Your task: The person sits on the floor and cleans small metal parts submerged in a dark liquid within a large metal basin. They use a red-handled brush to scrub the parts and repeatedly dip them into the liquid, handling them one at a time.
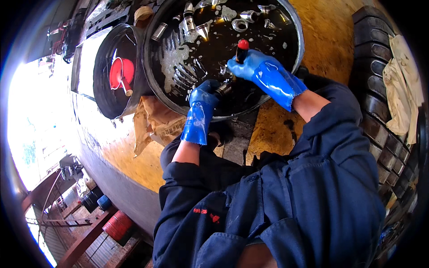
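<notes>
Both my hands wear long blue rubber gloves over a large round black basin [300, 33] of dark, oily liquid. My left hand [202, 99] is closed around a shiny cylindrical metal part [225, 89] near the basin's front edge. Just to the right and above it, my right hand [252, 66] grips a black handle with a red end [242, 44]; the tool's working end is hidden. Loose metal parts lie toward the far side, among them a cylinder [159, 31] and a ring-shaped piece [240, 25]. Slender metal pieces [184, 77] lie in rows at the left, with whitish foam around them.
Left of the basin stands a smaller black tub [102, 96] holding a red scoop [121, 71]. A brown paper sack [154, 123] lies below it. On the right are stacked dark metal track links [373, 62] with a beige cloth [397, 85]. A red drum [119, 227] sits lower left.
</notes>
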Demonstrator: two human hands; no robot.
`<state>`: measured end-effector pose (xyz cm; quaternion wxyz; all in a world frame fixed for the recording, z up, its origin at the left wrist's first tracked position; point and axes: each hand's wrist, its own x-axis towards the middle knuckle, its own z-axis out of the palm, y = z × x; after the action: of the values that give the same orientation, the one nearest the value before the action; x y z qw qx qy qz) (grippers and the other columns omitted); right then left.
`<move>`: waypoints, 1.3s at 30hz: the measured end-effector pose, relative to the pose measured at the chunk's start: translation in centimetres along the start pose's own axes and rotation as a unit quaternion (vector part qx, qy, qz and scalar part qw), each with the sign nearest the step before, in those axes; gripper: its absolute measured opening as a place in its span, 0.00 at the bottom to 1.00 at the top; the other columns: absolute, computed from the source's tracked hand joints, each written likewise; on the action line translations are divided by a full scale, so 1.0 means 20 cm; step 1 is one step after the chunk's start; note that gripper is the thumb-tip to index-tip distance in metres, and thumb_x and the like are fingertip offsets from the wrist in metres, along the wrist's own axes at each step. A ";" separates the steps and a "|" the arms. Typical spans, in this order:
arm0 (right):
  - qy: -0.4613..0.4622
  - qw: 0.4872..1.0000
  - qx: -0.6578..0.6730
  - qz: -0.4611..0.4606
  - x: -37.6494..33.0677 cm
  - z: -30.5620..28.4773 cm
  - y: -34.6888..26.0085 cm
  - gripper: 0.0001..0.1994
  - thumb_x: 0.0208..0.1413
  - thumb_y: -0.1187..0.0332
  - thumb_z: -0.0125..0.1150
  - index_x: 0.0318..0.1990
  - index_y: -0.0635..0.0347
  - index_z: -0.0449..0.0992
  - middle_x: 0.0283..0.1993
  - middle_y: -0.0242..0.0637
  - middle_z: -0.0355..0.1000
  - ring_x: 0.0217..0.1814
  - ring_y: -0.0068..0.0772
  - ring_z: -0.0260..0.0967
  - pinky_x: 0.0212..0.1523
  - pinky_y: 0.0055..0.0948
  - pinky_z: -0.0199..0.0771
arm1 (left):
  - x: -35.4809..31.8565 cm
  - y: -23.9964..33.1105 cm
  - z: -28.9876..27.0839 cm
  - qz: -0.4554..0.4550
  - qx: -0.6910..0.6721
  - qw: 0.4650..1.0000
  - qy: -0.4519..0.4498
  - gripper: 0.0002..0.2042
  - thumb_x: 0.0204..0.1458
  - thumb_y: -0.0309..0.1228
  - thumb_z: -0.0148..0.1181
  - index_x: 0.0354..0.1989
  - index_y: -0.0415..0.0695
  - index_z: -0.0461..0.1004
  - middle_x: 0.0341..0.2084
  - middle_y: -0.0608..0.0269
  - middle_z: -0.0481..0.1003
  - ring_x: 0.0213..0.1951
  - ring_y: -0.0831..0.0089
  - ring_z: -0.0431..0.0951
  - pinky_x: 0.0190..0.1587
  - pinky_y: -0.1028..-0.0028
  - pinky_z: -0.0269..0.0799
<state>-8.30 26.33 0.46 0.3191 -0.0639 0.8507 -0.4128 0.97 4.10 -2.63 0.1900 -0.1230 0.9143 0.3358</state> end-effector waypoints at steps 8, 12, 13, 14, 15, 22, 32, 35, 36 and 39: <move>-0.053 0.997 0.002 0.051 -0.02 -0.04 -0.06 0.26 0.59 0.43 0.57 0.51 0.58 0.80 0.45 0.50 0.80 0.49 0.49 0.79 0.53 0.43 0.75 | -0.06 0.02 -0.16 -0.112 -0.534 0.822 -0.166 0.27 0.59 0.29 0.67 0.67 0.39 0.68 0.52 0.52 0.79 0.47 0.60 0.83 0.46 0.62 0.81; -0.025 0.988 0.150 -0.039 -0.16 -0.02 0.01 0.24 0.60 0.47 0.56 0.45 0.63 0.79 0.36 0.49 0.78 0.40 0.45 0.76 0.49 0.40 0.73 | -0.11 0.06 -0.12 -0.078 -0.417 0.901 -0.092 0.28 0.59 0.39 0.70 0.64 0.39 0.70 0.51 0.54 0.80 0.48 0.60 0.83 0.48 0.62 0.80; -0.029 0.988 0.142 -0.049 -0.16 -0.01 -0.01 0.24 0.60 0.47 0.56 0.45 0.63 0.79 0.36 0.49 0.78 0.40 0.46 0.76 0.49 0.40 0.73 | -0.09 -0.03 -0.04 -0.017 -0.346 0.937 -0.035 0.29 0.58 0.41 0.70 0.64 0.40 0.70 0.50 0.53 0.81 0.49 0.60 0.83 0.49 0.63 0.80; -0.033 0.989 0.134 -0.059 -0.14 0.03 -0.02 0.25 0.60 0.46 0.56 0.44 0.63 0.79 0.36 0.49 0.78 0.40 0.46 0.76 0.48 0.40 0.73 | -0.04 -0.19 0.08 0.042 -0.271 0.962 0.021 0.29 0.58 0.43 0.70 0.63 0.40 0.70 0.48 0.52 0.82 0.49 0.60 0.83 0.49 0.64 0.79; -0.027 0.990 0.127 -0.061 -0.12 0.03 0.01 0.25 0.59 0.46 0.57 0.43 0.63 0.79 0.36 0.50 0.78 0.40 0.47 0.76 0.48 0.40 0.73 | -0.02 -0.12 0.11 0.106 -0.191 0.974 0.065 0.30 0.57 0.45 0.70 0.63 0.41 0.71 0.47 0.52 0.83 0.49 0.60 0.84 0.49 0.65 0.79; -0.031 0.998 -0.026 0.040 -0.06 -0.09 -0.06 0.25 0.60 0.44 0.58 0.49 0.57 0.80 0.46 0.48 0.81 0.51 0.50 0.79 0.55 0.43 0.75 | -0.06 0.15 0.01 0.001 -0.127 0.991 0.053 0.26 0.63 0.50 0.61 0.55 0.38 0.77 0.39 0.53 0.83 0.40 0.64 0.84 0.45 0.66 0.79; -0.040 0.964 0.246 -0.094 0.20 -0.15 -0.18 0.15 0.69 0.56 0.52 0.47 0.55 0.79 0.34 0.33 0.78 0.31 0.23 0.75 0.31 0.25 0.78 | 0.05 0.09 -0.39 -0.212 -0.514 0.830 0.053 0.31 0.63 0.64 0.49 0.44 0.45 0.79 0.22 0.58 0.80 0.16 0.67 0.75 0.13 0.72 0.62; -0.075 0.902 0.348 -0.244 0.17 -0.03 -0.18 0.13 0.71 0.59 0.52 0.43 0.57 0.78 0.32 0.30 0.76 0.31 0.19 0.74 0.32 0.22 0.77 | 0.04 0.07 -0.38 -0.221 -0.523 0.820 0.069 0.27 0.63 0.62 0.50 0.40 0.47 0.78 0.19 0.61 0.76 0.16 0.68 0.72 0.13 0.72 0.59; -0.077 0.898 0.338 -0.270 0.13 -0.02 -0.20 0.13 0.70 0.59 0.54 0.40 0.59 0.78 0.31 0.29 0.76 0.33 0.19 0.74 0.35 0.23 0.76 | 0.06 0.08 -0.36 -0.250 -0.556 0.790 0.070 0.26 0.62 0.62 0.51 0.37 0.48 0.76 0.17 0.63 0.73 0.14 0.68 0.69 0.12 0.72 0.57; -0.042 0.894 0.361 -0.260 0.06 0.03 -0.17 0.16 0.66 0.57 0.58 0.34 0.62 0.79 0.29 0.29 0.76 0.35 0.18 0.74 0.41 0.24 0.75 | 0.11 -0.07 -0.30 -0.235 -0.630 0.740 -0.006 0.24 0.62 0.61 0.50 0.32 0.51 0.73 0.11 0.71 0.60 0.11 0.72 0.59 0.12 0.74 0.50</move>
<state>-9.38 23.30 2.24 0.2371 -0.1809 0.5818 -0.7567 -2.16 -1.07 -0.25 0.1473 -0.4238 0.4348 0.7808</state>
